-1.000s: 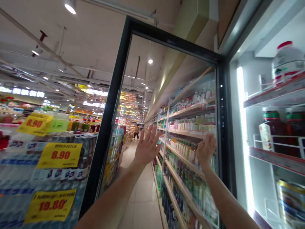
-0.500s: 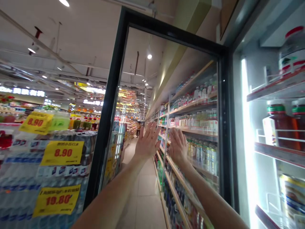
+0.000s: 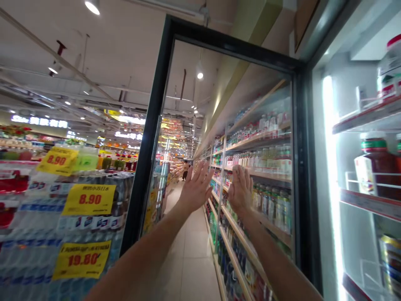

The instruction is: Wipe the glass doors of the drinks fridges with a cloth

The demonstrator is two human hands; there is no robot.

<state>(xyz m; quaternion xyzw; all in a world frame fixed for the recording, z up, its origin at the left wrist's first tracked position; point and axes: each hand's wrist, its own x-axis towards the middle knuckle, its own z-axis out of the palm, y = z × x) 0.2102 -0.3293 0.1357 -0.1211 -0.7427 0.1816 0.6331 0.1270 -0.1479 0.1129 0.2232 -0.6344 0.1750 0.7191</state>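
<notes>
A glass door with a dark frame stands swung out from a lit drinks cooler. Both my arms reach toward its pane. My left hand is spread, palm toward the glass, and seems to touch it. To its right, my right hand is raised with fingers stretched and close together, apparently flat against the pane. Nothing shows in either hand, though the palms face away from me. Behind the glass appear shelves of bottles.
On the left stand stacked packs of bottled drinks with yellow price signs. Inside the cooler at right, a dark red bottle and a can sit on wire-fronted shelves. A tiled aisle and a distant person show through the glass.
My right hand has turned from leaning left to more upright and shifted slightly right. My left hand stays spread at nearly the same place. The whole view has shifted slightly.
</notes>
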